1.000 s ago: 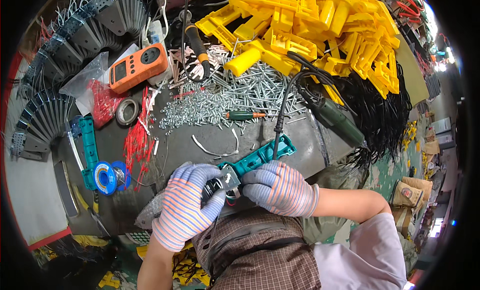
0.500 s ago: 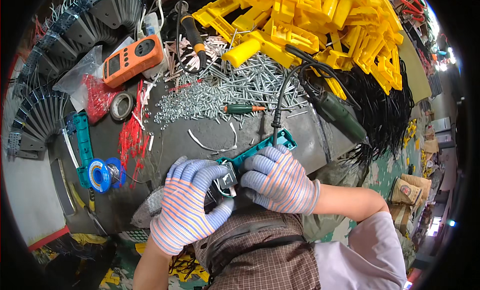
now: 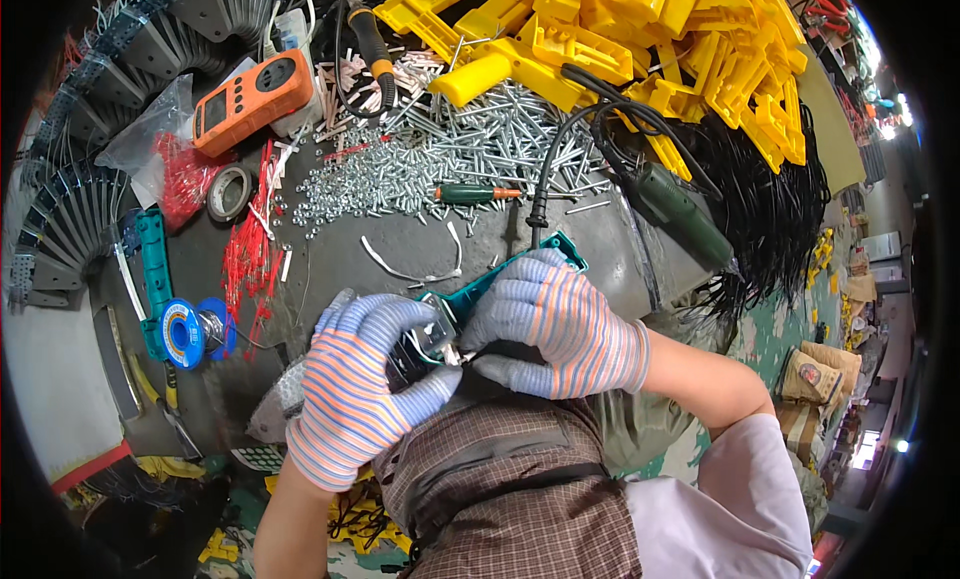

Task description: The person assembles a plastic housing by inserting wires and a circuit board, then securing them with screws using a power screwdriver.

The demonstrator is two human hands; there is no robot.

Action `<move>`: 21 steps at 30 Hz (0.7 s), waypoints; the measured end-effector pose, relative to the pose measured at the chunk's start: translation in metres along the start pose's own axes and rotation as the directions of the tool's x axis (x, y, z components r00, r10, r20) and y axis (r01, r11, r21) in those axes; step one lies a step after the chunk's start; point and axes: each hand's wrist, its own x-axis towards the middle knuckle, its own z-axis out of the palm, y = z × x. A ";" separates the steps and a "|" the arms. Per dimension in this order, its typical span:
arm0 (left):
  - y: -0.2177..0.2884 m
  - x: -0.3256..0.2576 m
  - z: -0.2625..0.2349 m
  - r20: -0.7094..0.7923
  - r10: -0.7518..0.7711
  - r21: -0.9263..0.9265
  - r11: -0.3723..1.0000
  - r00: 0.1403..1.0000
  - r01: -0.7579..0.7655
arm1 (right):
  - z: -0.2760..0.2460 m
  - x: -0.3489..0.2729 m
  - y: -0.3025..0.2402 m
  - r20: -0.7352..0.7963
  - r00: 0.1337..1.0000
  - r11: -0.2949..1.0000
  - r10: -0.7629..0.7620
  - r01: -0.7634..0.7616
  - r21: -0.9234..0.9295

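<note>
Striped work gloves cover both hands. My left hand [image 3: 362, 387] is wrapped round the near end of a teal plastic housing [image 3: 566, 247], where a black-and-silver boxy part [image 3: 436, 329] with white wires sits. The fingers of my right hand [image 3: 562, 327] are closed at the wires beside that part; the fingertips pinch something small and pale that I cannot make out. Much of the housing is hidden under my right hand. A black cable [image 3: 538, 204] runs out of the housing's far end. Beyond it on the bench lies a bent white cable tie [image 3: 412, 277].
Loose screws and nuts [image 3: 420, 174] cover the bench behind a green-handled screwdriver [image 3: 475, 194]. Yellow plastic housings [image 3: 600, 39] are heaped at the back. At left are an orange meter [image 3: 252, 101], a solder spool [image 3: 190, 334] and red wires [image 3: 252, 254]; a dark green power tool [image 3: 680, 219] lies right.
My right hand has moved left from over the housing to the wires at the boxy part. My left hand keeps its hold, and the whole view has shifted slightly.
</note>
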 end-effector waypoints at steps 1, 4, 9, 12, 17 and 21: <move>0.000 0.000 -0.002 0.009 -0.058 -0.054 0.997 0.998 0.058 | 0.000 0.002 0.001 0.003 1.000 1.000 -0.002 0.002 0.005; -0.001 0.000 -0.004 0.031 -0.063 -0.081 0.995 0.998 0.066 | 0.000 0.007 -0.001 0.061 0.997 0.998 0.043 -0.041 -0.042; -0.002 -0.004 -0.001 0.024 -0.202 -0.267 0.943 0.979 0.201 | 0.012 0.005 0.000 0.006 0.999 0.987 -0.033 0.034 -0.160; -0.005 -0.005 -0.002 0.050 -0.191 -0.295 0.935 0.980 0.197 | 0.020 0.000 0.005 -0.078 0.987 0.970 -0.140 0.120 -0.213; 0.001 -0.007 -0.007 0.091 -0.098 -0.180 0.977 0.991 0.113 | 0.020 -0.001 0.006 -0.132 0.969 0.955 -0.209 0.173 -0.239; 0.006 -0.004 0.001 0.028 -0.090 -0.027 0.996 0.996 0.090 | 0.022 -0.001 0.009 -0.125 0.973 0.960 -0.191 0.159 -0.230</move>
